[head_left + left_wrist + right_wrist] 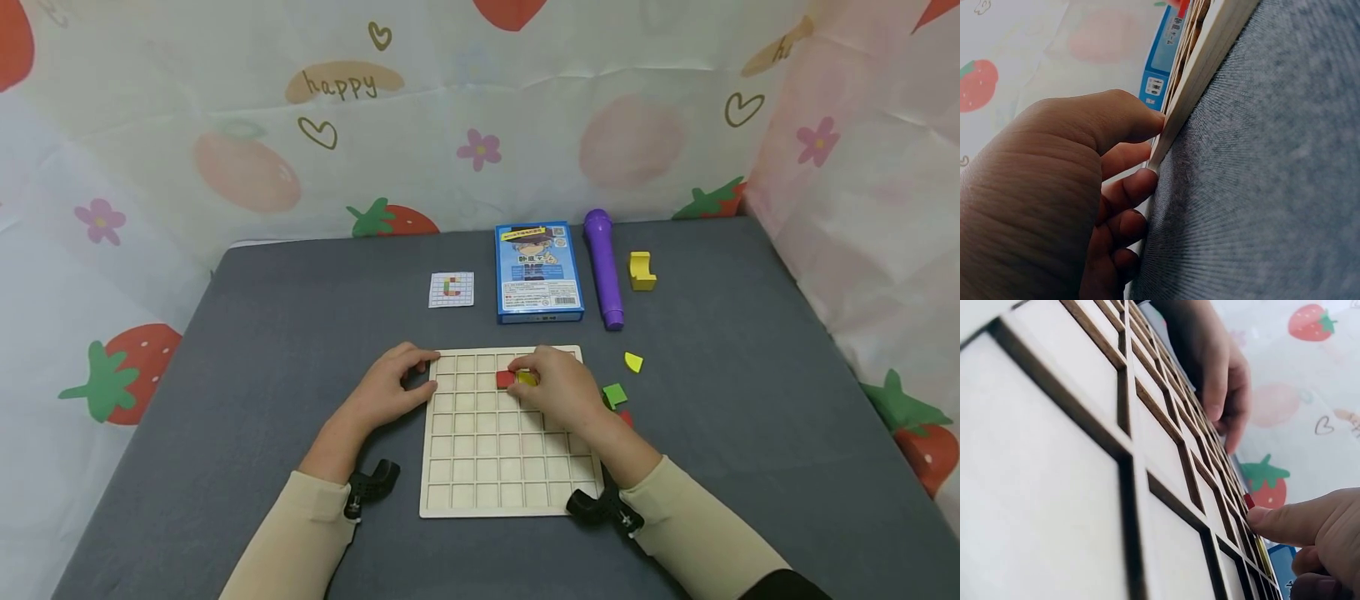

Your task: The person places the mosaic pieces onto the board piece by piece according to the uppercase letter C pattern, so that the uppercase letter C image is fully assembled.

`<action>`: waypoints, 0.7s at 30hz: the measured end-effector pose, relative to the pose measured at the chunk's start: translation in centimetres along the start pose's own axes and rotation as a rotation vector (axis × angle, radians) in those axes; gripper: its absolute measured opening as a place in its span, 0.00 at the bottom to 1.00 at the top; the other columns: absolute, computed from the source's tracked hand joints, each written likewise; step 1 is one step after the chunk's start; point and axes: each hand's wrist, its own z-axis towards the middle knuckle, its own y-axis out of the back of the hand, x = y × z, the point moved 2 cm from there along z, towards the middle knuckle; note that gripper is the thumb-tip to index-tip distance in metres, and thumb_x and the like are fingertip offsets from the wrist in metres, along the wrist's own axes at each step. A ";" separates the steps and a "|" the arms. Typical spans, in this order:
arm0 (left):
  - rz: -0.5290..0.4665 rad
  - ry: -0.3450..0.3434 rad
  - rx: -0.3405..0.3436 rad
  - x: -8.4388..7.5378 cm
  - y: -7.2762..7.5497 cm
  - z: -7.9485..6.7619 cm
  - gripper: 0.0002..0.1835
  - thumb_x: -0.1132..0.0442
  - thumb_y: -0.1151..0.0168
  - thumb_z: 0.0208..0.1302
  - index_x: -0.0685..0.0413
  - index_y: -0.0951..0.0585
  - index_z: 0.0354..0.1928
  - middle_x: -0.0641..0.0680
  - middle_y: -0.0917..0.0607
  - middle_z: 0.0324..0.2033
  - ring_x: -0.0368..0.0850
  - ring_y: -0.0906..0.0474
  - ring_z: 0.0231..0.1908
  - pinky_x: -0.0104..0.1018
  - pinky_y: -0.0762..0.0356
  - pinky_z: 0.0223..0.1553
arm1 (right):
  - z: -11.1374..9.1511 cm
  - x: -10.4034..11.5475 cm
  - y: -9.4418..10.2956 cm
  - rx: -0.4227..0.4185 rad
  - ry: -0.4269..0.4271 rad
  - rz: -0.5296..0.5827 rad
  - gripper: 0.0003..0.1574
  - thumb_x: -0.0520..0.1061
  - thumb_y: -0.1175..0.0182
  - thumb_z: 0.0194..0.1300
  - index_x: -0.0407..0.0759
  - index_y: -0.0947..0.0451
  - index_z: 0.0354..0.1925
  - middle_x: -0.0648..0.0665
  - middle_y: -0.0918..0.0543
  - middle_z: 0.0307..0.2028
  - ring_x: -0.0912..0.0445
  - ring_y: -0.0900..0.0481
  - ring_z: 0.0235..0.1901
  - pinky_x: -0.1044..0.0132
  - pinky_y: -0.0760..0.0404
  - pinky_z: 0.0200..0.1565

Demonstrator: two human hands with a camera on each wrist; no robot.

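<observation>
A pale wooden grid board (pixel 465 471) lies on the table. At its upper left edge my left hand (pixel 392 382) rests thumb and fingertips against the side; the left wrist view shows the thumb (pixel 1138 122) on the board's edge. Over the upper middle cells, my right hand (pixel 558 387) pinches a red square block (pixel 505 380) between thumb and index fingertip. Beside that block, a yellow piece (pixel 527 378) sits in the grid, partly covered by my fingers. In the right wrist view the red block (pixel 1249 500) shows at the thumb tip.
Right of the board lie a green block (pixel 614 395), a red piece (pixel 626 417) partly behind my wrist, and a yellow quarter-round piece (pixel 633 362). Farther back are a patterned card (pixel 452 290), a blue box (pixel 538 273), a purple microphone-shaped stick (pixel 604 271) and a yellow notched block (pixel 642 272).
</observation>
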 end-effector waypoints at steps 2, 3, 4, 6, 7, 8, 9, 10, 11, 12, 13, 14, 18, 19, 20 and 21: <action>0.001 0.001 0.001 0.0 0.0 0.0 0.21 0.62 0.30 0.66 0.57 0.17 0.61 0.50 0.22 0.39 0.45 0.32 0.34 0.44 0.31 0.39 | 0.0 -0.1 -0.1 -0.003 -0.001 -0.003 0.17 0.49 0.26 0.63 0.50 0.10 0.50 0.49 0.16 0.39 0.56 0.24 0.33 0.61 0.29 0.31; 0.002 0.000 0.003 0.0 0.0 0.0 0.21 0.62 0.30 0.66 0.57 0.17 0.61 0.50 0.23 0.39 0.45 0.32 0.34 0.44 0.31 0.39 | 0.0 -0.1 -0.1 -0.004 -0.001 -0.003 0.17 0.49 0.26 0.63 0.49 0.10 0.50 0.49 0.15 0.41 0.56 0.23 0.34 0.61 0.28 0.32; 0.003 0.001 0.005 0.0 0.0 0.0 0.21 0.62 0.30 0.66 0.57 0.17 0.61 0.50 0.23 0.39 0.45 0.32 0.34 0.44 0.31 0.39 | 0.0 -0.1 -0.1 -0.003 -0.002 -0.002 0.17 0.49 0.26 0.63 0.49 0.10 0.50 0.48 0.15 0.42 0.56 0.23 0.35 0.61 0.27 0.32; 0.003 0.004 0.006 0.0 0.0 0.0 0.21 0.61 0.30 0.67 0.57 0.17 0.60 0.50 0.23 0.39 0.45 0.32 0.35 0.43 0.31 0.39 | 0.1 -0.2 -0.2 0.000 -0.002 -0.003 0.17 0.49 0.26 0.63 0.49 0.10 0.50 0.48 0.15 0.42 0.56 0.23 0.35 0.60 0.27 0.32; 0.004 0.005 0.007 0.0 0.0 0.0 0.21 0.61 0.30 0.66 0.57 0.17 0.60 0.50 0.23 0.39 0.45 0.32 0.35 0.43 0.31 0.39 | 0.0 -0.2 -0.2 0.001 -0.002 -0.003 0.17 0.49 0.26 0.63 0.49 0.10 0.50 0.48 0.15 0.41 0.56 0.24 0.34 0.60 0.28 0.32; 0.003 0.006 0.007 0.0 0.0 0.0 0.21 0.61 0.30 0.67 0.57 0.17 0.60 0.50 0.23 0.39 0.45 0.32 0.35 0.43 0.31 0.39 | 0.0 -0.2 -0.2 0.002 -0.001 -0.004 0.17 0.49 0.26 0.63 0.49 0.10 0.50 0.49 0.16 0.40 0.56 0.24 0.33 0.60 0.28 0.32; 0.005 0.004 0.008 0.0 0.0 0.0 0.21 0.62 0.31 0.67 0.57 0.17 0.60 0.50 0.23 0.39 0.45 0.32 0.35 0.43 0.31 0.39 | 0.0 -0.2 -0.2 0.003 0.000 -0.006 0.17 0.49 0.26 0.63 0.49 0.10 0.50 0.49 0.16 0.39 0.56 0.25 0.32 0.60 0.29 0.31; 0.003 0.007 0.009 0.0 0.0 0.0 0.21 0.62 0.30 0.66 0.57 0.17 0.61 0.50 0.23 0.39 0.45 0.32 0.35 0.44 0.31 0.39 | 0.0 -0.2 -0.2 0.002 0.002 -0.007 0.17 0.49 0.26 0.63 0.49 0.10 0.50 0.49 0.17 0.38 0.56 0.26 0.31 0.60 0.29 0.31; 0.003 0.009 0.010 0.0 0.0 0.0 0.21 0.62 0.30 0.66 0.57 0.17 0.61 0.50 0.23 0.39 0.45 0.32 0.35 0.44 0.31 0.39 | 0.0 -0.2 -0.2 0.001 0.005 -0.011 0.17 0.49 0.27 0.63 0.49 0.10 0.50 0.50 0.17 0.37 0.56 0.27 0.31 0.61 0.30 0.31; 0.001 0.008 0.012 0.0 0.0 0.0 0.21 0.61 0.31 0.67 0.57 0.17 0.61 0.50 0.23 0.39 0.45 0.32 0.35 0.44 0.31 0.39 | 0.0 -0.2 -0.2 -0.001 0.008 -0.014 0.17 0.49 0.27 0.63 0.49 0.10 0.50 0.50 0.18 0.37 0.56 0.27 0.31 0.61 0.30 0.31; 0.000 0.010 0.013 0.0 -0.1 0.0 0.21 0.61 0.30 0.67 0.57 0.17 0.61 0.50 0.23 0.39 0.45 0.32 0.35 0.44 0.31 0.39 | 0.0 -0.1 -0.1 -0.003 0.011 -0.015 0.17 0.49 0.27 0.63 0.49 0.10 0.50 0.50 0.18 0.36 0.57 0.28 0.30 0.61 0.31 0.30; -0.002 0.011 0.015 0.0 -0.1 0.0 0.21 0.61 0.31 0.67 0.57 0.17 0.61 0.50 0.23 0.39 0.45 0.32 0.34 0.44 0.31 0.39 | 0.0 -0.1 0.0 -0.002 0.014 -0.016 0.17 0.49 0.27 0.63 0.49 0.11 0.51 0.51 0.20 0.34 0.57 0.29 0.30 0.62 0.31 0.30; -0.005 0.016 0.018 0.0 0.0 0.0 0.21 0.61 0.31 0.67 0.57 0.17 0.61 0.51 0.23 0.39 0.45 0.32 0.35 0.44 0.31 0.39 | -0.1 0.2 0.7 -0.003 0.011 0.011 0.18 0.49 0.27 0.64 0.47 0.11 0.52 0.50 0.26 0.28 0.56 0.31 0.26 0.62 0.35 0.28; -0.004 0.020 0.019 0.0 0.0 0.0 0.21 0.61 0.31 0.67 0.57 0.17 0.61 0.51 0.23 0.40 0.45 0.32 0.35 0.44 0.31 0.40 | -0.2 0.3 1.0 -0.004 0.006 0.021 0.18 0.48 0.27 0.64 0.46 0.11 0.52 0.49 0.28 0.26 0.55 0.32 0.26 0.62 0.36 0.27; -0.003 0.022 0.020 0.0 0.0 0.0 0.21 0.61 0.31 0.67 0.57 0.17 0.61 0.51 0.23 0.40 0.45 0.32 0.35 0.44 0.31 0.40 | -0.2 0.3 1.3 -0.004 0.000 0.033 0.18 0.49 0.27 0.65 0.46 0.11 0.52 0.49 0.29 0.26 0.55 0.33 0.25 0.61 0.37 0.27; -0.002 0.023 0.020 0.0 0.0 0.0 0.21 0.61 0.31 0.67 0.56 0.17 0.61 0.51 0.23 0.40 0.45 0.32 0.35 0.44 0.31 0.40 | -0.2 0.3 1.6 -0.006 -0.007 0.050 0.18 0.49 0.27 0.65 0.45 0.11 0.52 0.49 0.29 0.26 0.55 0.33 0.26 0.61 0.37 0.28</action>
